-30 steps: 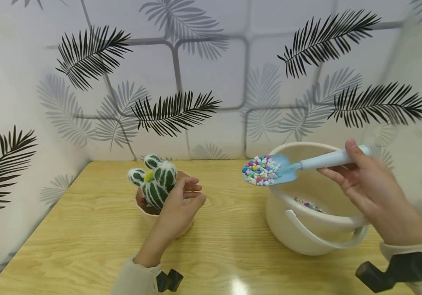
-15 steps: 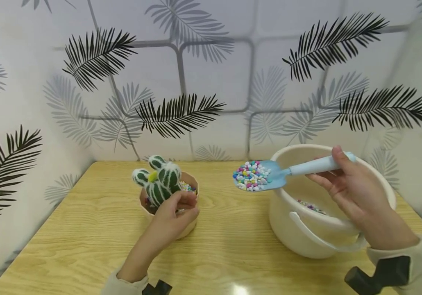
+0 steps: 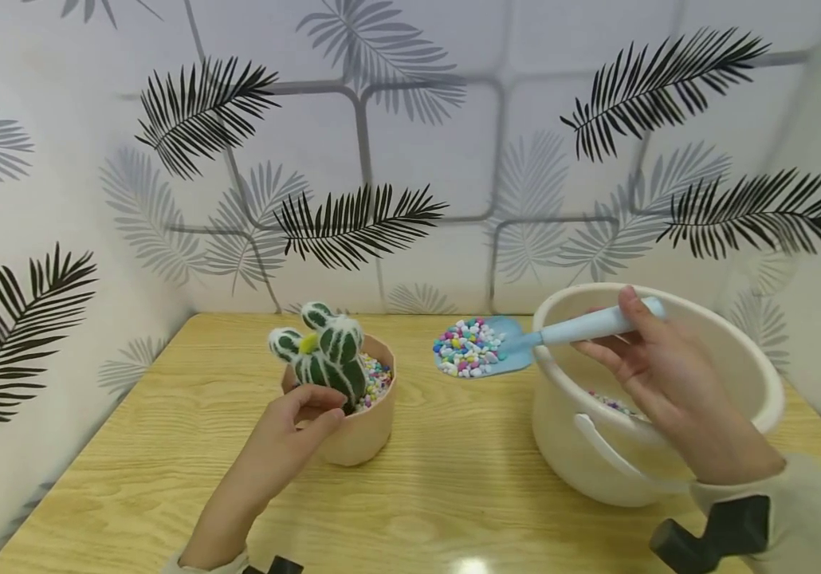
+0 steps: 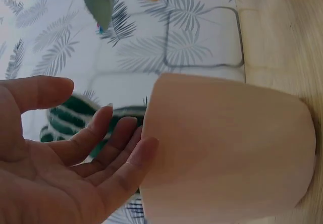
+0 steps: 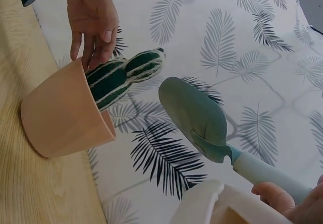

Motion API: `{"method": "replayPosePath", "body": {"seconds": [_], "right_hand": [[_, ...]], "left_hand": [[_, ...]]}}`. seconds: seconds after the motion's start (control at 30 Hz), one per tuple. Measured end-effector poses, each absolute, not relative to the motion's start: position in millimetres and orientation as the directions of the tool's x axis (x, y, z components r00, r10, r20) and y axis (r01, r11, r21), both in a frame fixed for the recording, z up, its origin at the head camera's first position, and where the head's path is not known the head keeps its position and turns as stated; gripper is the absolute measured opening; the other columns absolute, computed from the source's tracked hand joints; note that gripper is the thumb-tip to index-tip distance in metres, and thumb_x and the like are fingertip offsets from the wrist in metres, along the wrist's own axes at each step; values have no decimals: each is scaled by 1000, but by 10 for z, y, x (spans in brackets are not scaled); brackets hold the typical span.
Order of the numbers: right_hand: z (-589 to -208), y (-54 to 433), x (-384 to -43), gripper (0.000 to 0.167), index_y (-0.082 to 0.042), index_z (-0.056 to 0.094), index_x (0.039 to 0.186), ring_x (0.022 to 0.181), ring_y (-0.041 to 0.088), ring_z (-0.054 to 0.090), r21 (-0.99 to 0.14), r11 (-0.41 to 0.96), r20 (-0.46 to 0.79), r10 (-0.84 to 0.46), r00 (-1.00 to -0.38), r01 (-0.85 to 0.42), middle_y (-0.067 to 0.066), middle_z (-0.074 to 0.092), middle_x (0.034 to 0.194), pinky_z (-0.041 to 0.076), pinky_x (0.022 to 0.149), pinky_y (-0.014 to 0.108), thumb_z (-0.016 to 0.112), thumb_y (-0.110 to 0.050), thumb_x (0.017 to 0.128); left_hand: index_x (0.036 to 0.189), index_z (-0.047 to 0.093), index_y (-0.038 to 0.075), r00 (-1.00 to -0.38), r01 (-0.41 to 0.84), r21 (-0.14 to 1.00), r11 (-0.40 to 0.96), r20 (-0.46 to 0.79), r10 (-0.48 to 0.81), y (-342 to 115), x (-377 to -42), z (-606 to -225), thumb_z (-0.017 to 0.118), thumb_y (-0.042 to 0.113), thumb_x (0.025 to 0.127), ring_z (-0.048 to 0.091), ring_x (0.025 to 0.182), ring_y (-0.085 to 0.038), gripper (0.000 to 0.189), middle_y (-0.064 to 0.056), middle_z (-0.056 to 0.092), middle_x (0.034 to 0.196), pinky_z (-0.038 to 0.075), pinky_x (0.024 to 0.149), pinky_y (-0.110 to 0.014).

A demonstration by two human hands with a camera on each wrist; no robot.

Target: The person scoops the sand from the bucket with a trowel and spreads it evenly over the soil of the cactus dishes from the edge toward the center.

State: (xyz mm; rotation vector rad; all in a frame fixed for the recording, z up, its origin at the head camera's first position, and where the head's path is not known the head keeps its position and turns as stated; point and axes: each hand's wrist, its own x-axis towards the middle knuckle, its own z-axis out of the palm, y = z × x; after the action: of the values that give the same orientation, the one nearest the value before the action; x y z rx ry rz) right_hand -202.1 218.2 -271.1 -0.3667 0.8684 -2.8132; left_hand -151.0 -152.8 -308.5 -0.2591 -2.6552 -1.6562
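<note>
My right hand grips the pale handle of a light blue hand trowel, its blade held level and heaped with small coloured pebbles. The blade hangs in the air between the bucket and the flowerpot. That peach pot holds a green cactus with white woolly stripes, with coloured pebbles around its base. My left hand is at the pot's near left rim, fingers loosely bent beside the cactus. In the left wrist view, its fingertips overlap the pot's rim.
A large cream bucket with its handle hanging at the front stands on the right, a few coloured pebbles at its bottom. Both pot and bucket stand on a wooden table. Behind it is a leaf-patterned backdrop.
My right hand has carried the loaded trowel left, off the bucket and toward the pot. My left hand has drawn back from the pot's right side to its near left rim, uncovering pebbles inside.
</note>
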Motion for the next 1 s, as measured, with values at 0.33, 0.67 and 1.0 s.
{"method": "replayPosePath", "body": {"seconds": [0.33, 0.67, 1.0], "right_hand": [[-2722, 2056, -1999, 19, 1, 60, 93, 85, 34, 69, -604, -793, 175, -228, -958, 79, 16, 62, 87, 55, 80, 44, 46, -11, 99], [-2706, 1858, -1987, 20, 0, 58, 93, 91, 30, 68, -641, -764, 178, -246, -953, 78, 19, 66, 93, 55, 82, 43, 45, -13, 99], [-2653, 1616, -1996, 15, -5, 58, 90, 83, 23, 67, -709, -700, 89, -217, -972, 91, 12, 64, 87, 56, 80, 37, 53, -18, 96]], "left_hand": [[125, 53, -2, -994, 96, 910, 403, 69, 82, -1810, -1509, -3078, 51, 19, 98, 52, 112, -19, 33, -15, 55, 124, 45, 93, -31], [125, 50, -4, -995, 80, 931, 357, 93, -20, -2014, -1536, -3122, 51, 16, 99, 56, 97, -2, 33, -17, 54, 125, 50, 82, -19], [133, 42, -2, -992, -5, 925, 380, 44, -119, -2086, -1716, -3189, 46, 15, 100, 53, 100, -6, 37, -19, 48, 131, 48, 81, -14]]}}
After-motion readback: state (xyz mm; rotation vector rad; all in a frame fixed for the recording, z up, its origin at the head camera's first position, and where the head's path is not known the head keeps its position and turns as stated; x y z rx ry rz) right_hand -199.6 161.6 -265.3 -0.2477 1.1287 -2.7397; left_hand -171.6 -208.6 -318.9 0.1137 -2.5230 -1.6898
